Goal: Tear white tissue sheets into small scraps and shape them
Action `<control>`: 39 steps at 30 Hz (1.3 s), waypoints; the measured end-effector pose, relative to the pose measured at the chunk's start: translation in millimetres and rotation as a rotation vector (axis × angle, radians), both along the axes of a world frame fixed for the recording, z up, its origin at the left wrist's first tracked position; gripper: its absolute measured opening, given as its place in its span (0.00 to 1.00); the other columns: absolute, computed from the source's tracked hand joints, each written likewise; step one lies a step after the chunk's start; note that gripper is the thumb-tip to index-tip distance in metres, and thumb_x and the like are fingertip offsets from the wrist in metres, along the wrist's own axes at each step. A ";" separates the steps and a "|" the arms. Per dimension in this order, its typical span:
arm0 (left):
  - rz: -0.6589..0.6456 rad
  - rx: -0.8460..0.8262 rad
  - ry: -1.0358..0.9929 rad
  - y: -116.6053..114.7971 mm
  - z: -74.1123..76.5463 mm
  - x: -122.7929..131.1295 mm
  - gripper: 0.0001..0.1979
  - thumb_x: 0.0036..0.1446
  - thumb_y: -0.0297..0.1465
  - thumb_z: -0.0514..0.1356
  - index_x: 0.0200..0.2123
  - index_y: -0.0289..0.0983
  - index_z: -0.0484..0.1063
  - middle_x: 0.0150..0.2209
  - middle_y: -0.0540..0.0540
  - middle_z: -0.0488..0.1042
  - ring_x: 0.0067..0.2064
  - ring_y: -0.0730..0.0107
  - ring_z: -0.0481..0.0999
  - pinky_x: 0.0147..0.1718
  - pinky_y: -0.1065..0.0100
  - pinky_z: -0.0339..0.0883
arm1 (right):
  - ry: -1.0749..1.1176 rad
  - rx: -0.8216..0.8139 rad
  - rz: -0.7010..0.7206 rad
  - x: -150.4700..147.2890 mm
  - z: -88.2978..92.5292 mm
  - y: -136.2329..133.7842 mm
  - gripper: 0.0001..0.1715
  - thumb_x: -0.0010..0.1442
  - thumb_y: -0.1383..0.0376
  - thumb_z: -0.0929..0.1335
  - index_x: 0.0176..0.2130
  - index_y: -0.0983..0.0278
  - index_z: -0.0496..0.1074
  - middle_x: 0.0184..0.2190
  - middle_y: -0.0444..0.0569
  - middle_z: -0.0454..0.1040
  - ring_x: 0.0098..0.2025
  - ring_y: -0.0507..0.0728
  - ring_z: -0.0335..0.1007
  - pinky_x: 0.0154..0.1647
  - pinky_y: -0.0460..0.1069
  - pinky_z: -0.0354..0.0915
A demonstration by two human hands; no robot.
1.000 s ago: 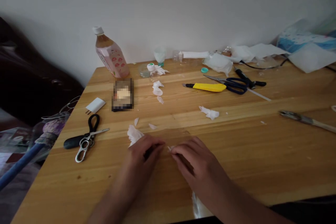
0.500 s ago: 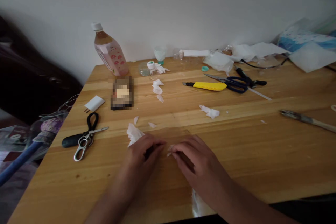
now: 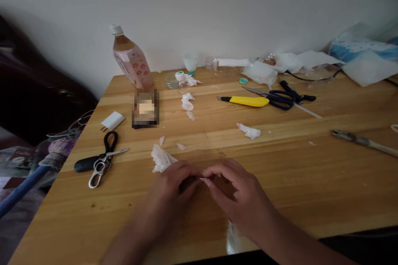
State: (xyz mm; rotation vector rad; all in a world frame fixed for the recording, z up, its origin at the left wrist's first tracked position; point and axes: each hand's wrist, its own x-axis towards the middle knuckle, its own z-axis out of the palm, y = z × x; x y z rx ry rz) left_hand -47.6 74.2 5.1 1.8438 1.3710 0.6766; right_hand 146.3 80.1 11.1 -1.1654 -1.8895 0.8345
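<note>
My left hand (image 3: 178, 186) and my right hand (image 3: 234, 186) meet fingertip to fingertip just above the table's front middle. Both are closed in a pinch on a small scrap of thin white paper (image 3: 205, 181), mostly hidden by the fingers. Beside my left knuckles lies a crumpled white paper petal cluster (image 3: 161, 158), with small loose scraps (image 3: 181, 146) behind it. Farther back to the right sits a twisted white paper piece (image 3: 249, 131). A clear plastic strip (image 3: 230, 240) shows under my right wrist.
A yellow utility knife (image 3: 248, 101) and dark-handled scissors (image 3: 280, 99) lie behind my right hand; a brush (image 3: 360, 138) is farther right. At left are keys (image 3: 99, 165), a white charger (image 3: 112, 120) and a tilted-looking drink bottle (image 3: 133, 60). Plastic packaging (image 3: 261, 72) lines the wall.
My left hand has moved right, so its fingertips now meet those of my right hand at the paper scrap. The right hand stays nearly in place.
</note>
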 end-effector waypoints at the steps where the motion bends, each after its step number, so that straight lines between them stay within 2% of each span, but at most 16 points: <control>1: 0.001 -0.002 -0.002 0.1 0.5 0.3 0.07 0.64 0.27 0.61 0.42 0.43 0.77 0.40 0.51 0.79 0.42 0.70 0.76 0.43 0.68 0.68 | -0.008 -0.008 -0.003 0.2 -0.6 -0.2 0.09 0.63 0.71 0.67 0.39 0.57 0.73 0.35 0.43 0.78 0.40 0.55 0.74 0.41 0.50 0.68; 5: 0.002 -0.026 0.004 1.6 4.1 1.7 0.08 0.63 0.27 0.61 0.44 0.44 0.77 0.41 0.51 0.79 0.42 0.69 0.77 0.42 0.67 0.68 | -0.024 -0.032 -0.007 1.9 -4.1 -0.9 0.09 0.63 0.71 0.66 0.39 0.58 0.73 0.35 0.44 0.78 0.40 0.55 0.74 0.41 0.50 0.68; 9: 0.027 -0.023 0.015 3.9 5.7 3.6 0.06 0.63 0.28 0.61 0.41 0.43 0.78 0.39 0.51 0.80 0.41 0.69 0.77 0.42 0.68 0.68 | -0.045 -0.049 -0.001 3.1 -7.9 -1.1 0.10 0.62 0.73 0.67 0.39 0.58 0.73 0.36 0.44 0.77 0.41 0.55 0.73 0.42 0.51 0.68; 18: 0.063 -0.012 0.017 4.8 0.7 3.1 0.05 0.63 0.28 0.61 0.39 0.43 0.78 0.38 0.52 0.80 0.39 0.70 0.77 0.40 0.69 0.68 | -0.139 0.128 0.023 1.4 -16.0 -4.4 0.09 0.66 0.74 0.65 0.42 0.60 0.71 0.36 0.47 0.77 0.40 0.58 0.70 0.42 0.55 0.67; 39: 0.071 0.028 0.153 6.5 -1.0 12.0 0.05 0.67 0.31 0.58 0.39 0.42 0.74 0.37 0.53 0.77 0.39 0.70 0.76 0.39 0.67 0.65 | -0.188 0.156 0.048 4.6 -20.0 -4.6 0.11 0.66 0.76 0.64 0.44 0.62 0.71 0.38 0.49 0.74 0.43 0.59 0.67 0.44 0.56 0.69</control>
